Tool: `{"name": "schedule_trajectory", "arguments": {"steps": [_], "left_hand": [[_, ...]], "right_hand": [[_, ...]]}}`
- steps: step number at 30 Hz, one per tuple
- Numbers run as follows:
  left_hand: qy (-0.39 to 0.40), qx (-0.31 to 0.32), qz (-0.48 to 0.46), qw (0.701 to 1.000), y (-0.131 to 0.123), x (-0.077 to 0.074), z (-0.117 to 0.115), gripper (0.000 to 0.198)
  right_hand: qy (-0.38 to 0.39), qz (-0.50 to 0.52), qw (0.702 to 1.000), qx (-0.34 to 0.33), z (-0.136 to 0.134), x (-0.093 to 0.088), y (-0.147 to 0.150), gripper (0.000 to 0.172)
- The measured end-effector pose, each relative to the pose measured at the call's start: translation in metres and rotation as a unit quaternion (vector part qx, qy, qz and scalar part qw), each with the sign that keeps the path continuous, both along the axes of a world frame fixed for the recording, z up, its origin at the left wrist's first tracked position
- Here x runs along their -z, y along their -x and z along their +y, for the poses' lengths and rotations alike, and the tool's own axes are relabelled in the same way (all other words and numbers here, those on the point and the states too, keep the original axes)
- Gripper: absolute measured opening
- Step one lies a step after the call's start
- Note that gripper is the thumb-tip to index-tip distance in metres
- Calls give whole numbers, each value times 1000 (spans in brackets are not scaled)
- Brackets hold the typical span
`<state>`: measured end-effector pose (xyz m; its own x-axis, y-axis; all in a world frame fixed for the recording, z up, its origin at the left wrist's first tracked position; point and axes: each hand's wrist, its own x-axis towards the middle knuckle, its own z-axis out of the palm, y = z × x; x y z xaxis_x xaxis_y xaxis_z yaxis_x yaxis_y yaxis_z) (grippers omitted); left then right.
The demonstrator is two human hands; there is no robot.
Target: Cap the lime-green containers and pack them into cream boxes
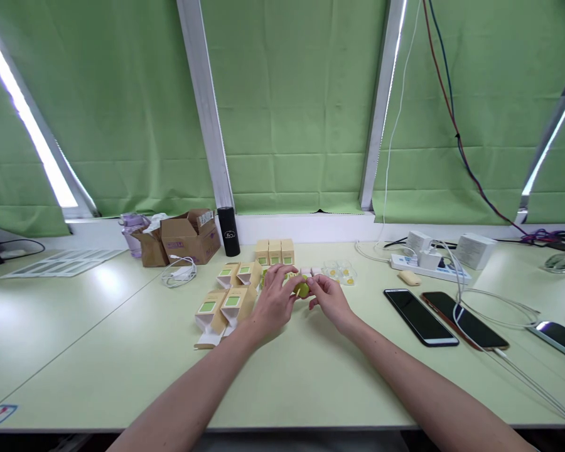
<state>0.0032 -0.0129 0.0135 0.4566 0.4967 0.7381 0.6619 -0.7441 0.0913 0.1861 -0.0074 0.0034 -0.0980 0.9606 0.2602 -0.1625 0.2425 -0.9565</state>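
Note:
Both my hands meet at the middle of the table over a small round yellow-green object (302, 289). My left hand (275, 298) pinches it from the left and my right hand (327, 296) pinches it from the right. Just left of my left hand lie several open tan cartons with green labels (226, 306). Three shut tan cartons (275, 251) stand upright behind my hands. Clear plastic trays with yellow pieces (339, 272) lie behind my right hand.
A brown cardboard box (191, 237), a black cylinder (228, 231) and a purple bottle (130, 233) stand at the back left. Two phones (445, 317) lie at the right by a power strip (426, 263) with chargers and cables. A white cable (179, 274) is coiled near the box.

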Motion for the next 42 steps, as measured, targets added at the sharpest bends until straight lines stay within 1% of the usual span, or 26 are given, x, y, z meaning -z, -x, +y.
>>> {"name": "schedule_trajectory", "arguments": {"steps": [5, 11, 13, 15, 17, 20, 23, 25, 28, 31, 33, 36, 39, 40, 42], "left_hand": [[-7, -2, 4, 1000, 0, 1, 1, 54], [-13, -5, -2, 1000, -1, -2, -1, 46], [-1, -3, -23, 1000, -2, -3, 0, 42], [22, 0, -66, 998, -2, -3, 2, 40], [56, 0, -123, 991, -1, -2, 6, 40], [114, -6, -201, 973, 2, -1, 12, 38], [167, -13, -262, 950, 5, 0, 16, 39], [197, -12, -291, 936, 6, -1, 17, 40], [225, -4, -312, 923, 7, -3, 18, 40], [244, 4, -321, 915, 7, -4, 19, 41], [251, 12, -326, 912, 8, -4, 19, 42], [254, 19, -333, 908, 9, -3, 20, 43], [257, 23, -341, 904, 11, -3, 21, 44], [257, 25, -343, 903, 11, -3, 21, 44], [260, 31, -347, 901, 12, -3, 21, 44]], "right_hand": [[-7, -9, 1000, -3, 0, 0, 1, 58], [-13, -22, 1000, 4, -1, 1, 0, 62], [-16, -31, 999, 20, 1, 3, -3, 61], [-29, -49, 997, 49, 6, 7, -8, 58], [-65, -88, 990, 92, 12, 12, -14, 51], [-123, -194, 963, 144, 20, 20, -22, 37], [-136, -302, 932, 150, 24, 28, -24, 24], [-153, -371, 904, 151, 24, 31, -23, 19], [-171, -435, 869, 165, 23, 33, -23, 14], [-180, -459, 848, 195, 25, 32, -26, 12], [-203, -468, 828, 231, 28, 33, -29, 10], [-268, -483, 784, 282, 35, 36, -33, 14], [-329, -514, 731, 305, 41, 38, -33, 21], [-338, -528, 716, 308, 43, 38, -33, 23], [-331, -559, 695, 307, 46, 37, -31, 25]]}}
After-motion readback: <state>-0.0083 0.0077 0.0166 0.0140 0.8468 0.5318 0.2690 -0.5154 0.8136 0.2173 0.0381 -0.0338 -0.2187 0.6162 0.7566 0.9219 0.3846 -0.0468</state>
